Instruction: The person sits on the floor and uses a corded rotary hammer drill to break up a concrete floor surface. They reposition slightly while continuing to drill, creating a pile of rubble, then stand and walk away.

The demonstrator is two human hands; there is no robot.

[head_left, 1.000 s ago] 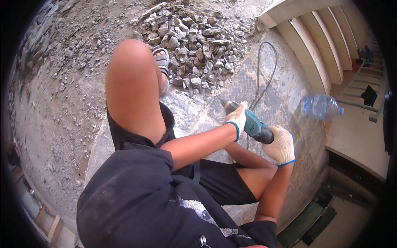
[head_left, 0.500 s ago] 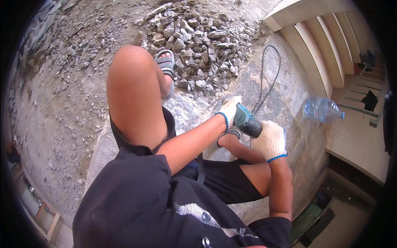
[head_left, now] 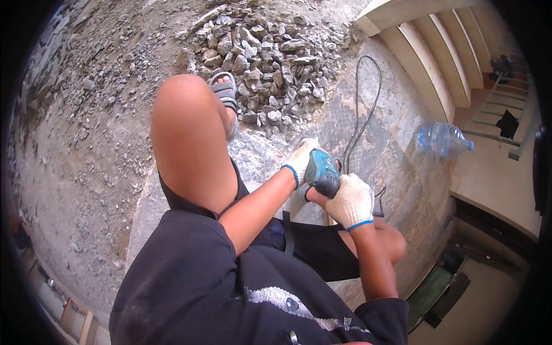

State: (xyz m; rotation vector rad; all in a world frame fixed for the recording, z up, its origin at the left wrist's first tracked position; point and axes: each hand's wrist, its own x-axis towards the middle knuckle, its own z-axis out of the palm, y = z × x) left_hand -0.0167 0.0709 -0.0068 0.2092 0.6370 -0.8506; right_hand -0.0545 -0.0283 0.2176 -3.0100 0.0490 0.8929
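Note:
In knitted white gloves with blue cuffs, both my hands hold a teal and black power drill [head_left: 322, 174] above the stone floor between my legs. My left hand [head_left: 301, 157] is closed on its far left side. My right hand [head_left: 352, 202] grips it near the black end, with most of the fingers hidden behind the glove and the tool. What the tool's tip looks like is hidden. A dark cable [head_left: 356, 109] loops over the floor just beyond the drill. Beside my right hand shows a thin dark piece [head_left: 380, 201] that I cannot make out.
A heap of broken grey stones [head_left: 270, 69] lies ahead of my sandaled foot [head_left: 224, 92]. To the right, a large clear water bottle [head_left: 441, 140] lies on its side near pale steps [head_left: 420, 69]. A metal ladder-like frame [head_left: 500, 122] is beyond it.
Both hands have moved slightly left and nearer to me with the drill, which has turned. The thin dark piece beside my right hand now shows.

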